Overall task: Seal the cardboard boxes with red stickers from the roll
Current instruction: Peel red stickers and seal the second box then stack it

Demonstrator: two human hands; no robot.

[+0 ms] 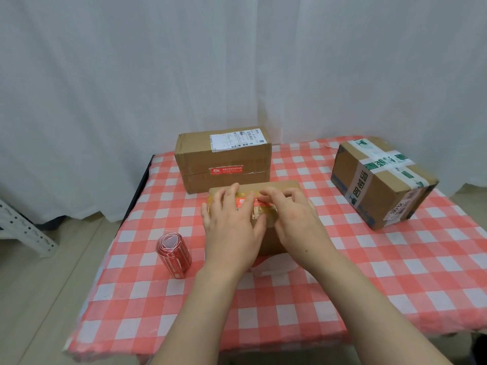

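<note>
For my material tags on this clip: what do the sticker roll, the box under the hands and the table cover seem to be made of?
Sticker roll: red printed labels on pale backing, probably paper. Box: matte brown cardboard, with shiny yellowish tape on top. Table cover: thin checked sheet, wrinkled and draping; cloth or plastic, unclear.

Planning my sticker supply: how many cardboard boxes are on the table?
3. The back box stands at centre rear, bearing a red sticker; the right box sits at the right, bound with printed tape; the middle box lies under the left hand and right hand. None looks hidden.
</note>
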